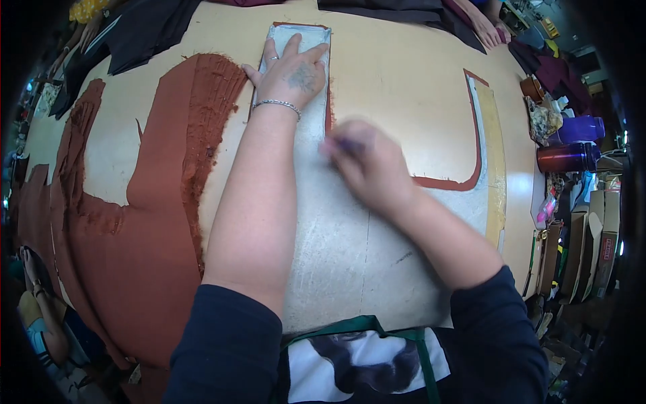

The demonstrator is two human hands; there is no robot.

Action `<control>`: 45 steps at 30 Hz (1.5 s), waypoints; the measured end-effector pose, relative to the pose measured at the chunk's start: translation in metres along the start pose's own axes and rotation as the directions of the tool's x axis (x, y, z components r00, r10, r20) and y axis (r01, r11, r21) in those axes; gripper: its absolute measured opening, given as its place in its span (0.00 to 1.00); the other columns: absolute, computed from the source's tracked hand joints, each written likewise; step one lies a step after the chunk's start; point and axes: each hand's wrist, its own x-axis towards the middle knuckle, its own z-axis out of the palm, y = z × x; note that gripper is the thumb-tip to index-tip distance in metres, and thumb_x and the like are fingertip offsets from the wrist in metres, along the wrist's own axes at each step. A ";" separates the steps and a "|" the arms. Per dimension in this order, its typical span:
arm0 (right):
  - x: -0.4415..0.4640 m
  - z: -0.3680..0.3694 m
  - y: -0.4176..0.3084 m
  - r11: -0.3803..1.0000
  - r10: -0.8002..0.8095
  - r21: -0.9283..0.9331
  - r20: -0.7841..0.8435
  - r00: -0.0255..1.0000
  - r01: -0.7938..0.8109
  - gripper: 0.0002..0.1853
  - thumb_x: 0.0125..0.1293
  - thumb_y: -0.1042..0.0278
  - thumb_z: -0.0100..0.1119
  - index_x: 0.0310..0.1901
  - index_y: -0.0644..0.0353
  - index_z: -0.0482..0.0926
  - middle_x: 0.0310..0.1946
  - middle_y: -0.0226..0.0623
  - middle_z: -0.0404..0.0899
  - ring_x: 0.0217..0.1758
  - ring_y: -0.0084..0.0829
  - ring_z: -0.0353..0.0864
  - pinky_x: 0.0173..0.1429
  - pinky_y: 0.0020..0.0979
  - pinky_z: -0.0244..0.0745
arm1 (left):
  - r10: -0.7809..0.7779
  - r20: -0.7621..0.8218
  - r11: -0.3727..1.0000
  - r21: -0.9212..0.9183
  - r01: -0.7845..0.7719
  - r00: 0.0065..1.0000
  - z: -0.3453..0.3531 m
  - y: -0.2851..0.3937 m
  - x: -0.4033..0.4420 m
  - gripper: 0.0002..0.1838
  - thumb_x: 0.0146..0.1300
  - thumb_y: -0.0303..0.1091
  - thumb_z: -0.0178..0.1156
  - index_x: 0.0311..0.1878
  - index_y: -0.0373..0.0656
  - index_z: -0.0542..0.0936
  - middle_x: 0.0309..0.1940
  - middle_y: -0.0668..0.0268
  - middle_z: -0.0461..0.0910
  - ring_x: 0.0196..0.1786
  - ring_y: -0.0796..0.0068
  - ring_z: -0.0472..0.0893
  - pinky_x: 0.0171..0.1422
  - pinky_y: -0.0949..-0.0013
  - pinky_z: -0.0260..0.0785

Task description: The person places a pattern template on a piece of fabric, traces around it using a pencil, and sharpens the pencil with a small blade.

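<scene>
A large grey-white pattern template (330, 262) lies flat on the table, with reddish-brown cloth (449, 183) showing along its edges. My left hand (291, 75) presses flat on the template's narrow upper arm, fingers spread. At the inner edge of that arm, my right hand (367, 161) is closed around a dark purple pen-like tool (353, 145). Motion blurs this hand, so the tool's exact kind and tip are unclear. Left of the template lies a larger piece of reddish-brown cloth (148, 249) with a rough, crumpled edge.
The pale table (397, 87) has dark cloth (404, 8) along its far side. A purple cup (582, 128), a metallic tumbler (566, 157) and cardboard boxes (592, 249) stand at right. Another person's hand (486, 28) is at the far right, and other people's arms show at left.
</scene>
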 end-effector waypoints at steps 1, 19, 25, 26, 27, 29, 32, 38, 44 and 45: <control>-0.013 -0.003 -0.003 0.974 -0.224 -0.051 -0.047 0.973 0.222 0.07 0.49 0.75 0.58 0.30 0.60 0.71 0.26 0.39 0.72 0.31 0.40 0.74 0.36 0.34 0.69 | 0.005 -0.011 1.000 0.019 -0.005 1.000 0.001 0.000 0.000 0.21 0.60 0.43 0.42 0.58 0.69 0.66 0.66 0.70 0.51 0.69 0.58 0.40 0.64 0.33 0.29; -0.037 0.002 0.008 0.934 0.224 0.316 -0.161 0.961 -0.164 0.08 0.56 0.67 0.58 0.32 0.61 0.72 0.24 0.40 0.75 0.29 0.36 0.76 0.34 0.31 0.70 | 0.112 0.178 0.971 0.191 -0.145 0.978 -0.029 0.006 -0.132 0.53 0.41 0.68 0.55 0.65 0.40 0.53 0.67 0.62 0.45 0.70 0.62 0.41 0.62 0.33 0.34; -0.037 0.005 0.009 0.919 0.216 0.369 -0.176 0.960 -0.139 0.07 0.56 0.68 0.58 0.33 0.61 0.73 0.24 0.40 0.75 0.26 0.31 0.77 0.32 0.27 0.70 | 0.144 0.127 0.954 0.248 -0.172 0.981 -0.021 0.005 -0.137 0.58 0.37 0.73 0.53 0.65 0.40 0.50 0.68 0.61 0.44 0.70 0.62 0.41 0.63 0.35 0.35; -0.035 0.006 0.009 0.922 0.210 0.364 -0.184 0.960 -0.131 0.07 0.56 0.68 0.58 0.33 0.61 0.73 0.23 0.40 0.75 0.26 0.30 0.76 0.32 0.27 0.70 | 0.144 0.130 0.955 0.243 -0.172 0.981 -0.021 0.005 -0.137 0.58 0.37 0.73 0.54 0.65 0.40 0.49 0.68 0.61 0.43 0.70 0.63 0.41 0.64 0.36 0.35; -0.033 0.006 0.008 0.925 0.206 0.359 -0.192 0.960 -0.126 0.07 0.56 0.68 0.58 0.33 0.61 0.73 0.23 0.40 0.75 0.25 0.30 0.76 0.32 0.27 0.70 | 0.147 0.126 0.954 0.243 -0.174 0.981 -0.022 0.004 -0.136 0.58 0.37 0.73 0.54 0.65 0.40 0.49 0.68 0.61 0.43 0.70 0.63 0.41 0.64 0.37 0.36; -0.025 0.007 0.007 0.950 0.182 0.290 -0.205 0.962 -0.118 0.07 0.56 0.69 0.57 0.33 0.61 0.73 0.21 0.39 0.75 0.24 0.29 0.76 0.31 0.26 0.70 | 0.154 0.126 0.954 0.238 -0.180 0.980 -0.021 0.004 -0.137 0.58 0.37 0.73 0.53 0.65 0.40 0.49 0.67 0.60 0.44 0.70 0.63 0.41 0.64 0.38 0.37; -0.006 0.012 0.014 0.929 0.236 0.332 -0.187 0.954 -0.165 0.07 0.57 0.69 0.57 0.33 0.62 0.72 0.19 0.38 0.76 0.22 0.29 0.76 0.29 0.27 0.70 | 0.155 0.139 0.949 0.255 -0.187 0.978 -0.022 0.004 -0.136 0.59 0.38 0.73 0.53 0.65 0.39 0.49 0.67 0.60 0.44 0.70 0.62 0.42 0.65 0.40 0.38; -0.009 0.001 0.004 0.934 0.238 0.293 -0.091 0.967 -0.203 0.07 0.57 0.69 0.56 0.32 0.63 0.72 0.21 0.39 0.76 0.24 0.33 0.76 0.31 0.29 0.70 | 0.154 0.128 0.955 0.234 -0.181 0.980 -0.022 0.004 -0.137 0.58 0.38 0.72 0.54 0.66 0.40 0.49 0.67 0.60 0.44 0.70 0.63 0.42 0.65 0.41 0.39; -0.049 -0.059 -0.006 0.977 0.196 0.057 0.142 0.970 -0.206 0.04 0.58 0.72 0.54 0.32 0.63 0.71 0.26 0.36 0.76 0.28 0.26 0.75 0.36 0.26 0.69 | 0.132 0.136 0.954 0.253 -0.163 0.982 -0.022 0.008 -0.136 0.57 0.39 0.69 0.56 0.66 0.41 0.48 0.68 0.61 0.43 0.70 0.63 0.41 0.66 0.43 0.38; -0.049 -0.066 -0.007 0.977 0.206 0.025 0.160 0.965 -0.213 0.05 0.58 0.72 0.55 0.33 0.62 0.71 0.24 0.36 0.75 0.28 0.27 0.74 0.36 0.28 0.68 | 0.116 0.153 0.950 0.271 -0.154 0.981 -0.023 0.009 -0.136 0.56 0.39 0.69 0.55 0.66 0.42 0.48 0.68 0.61 0.43 0.70 0.63 0.40 0.66 0.42 0.37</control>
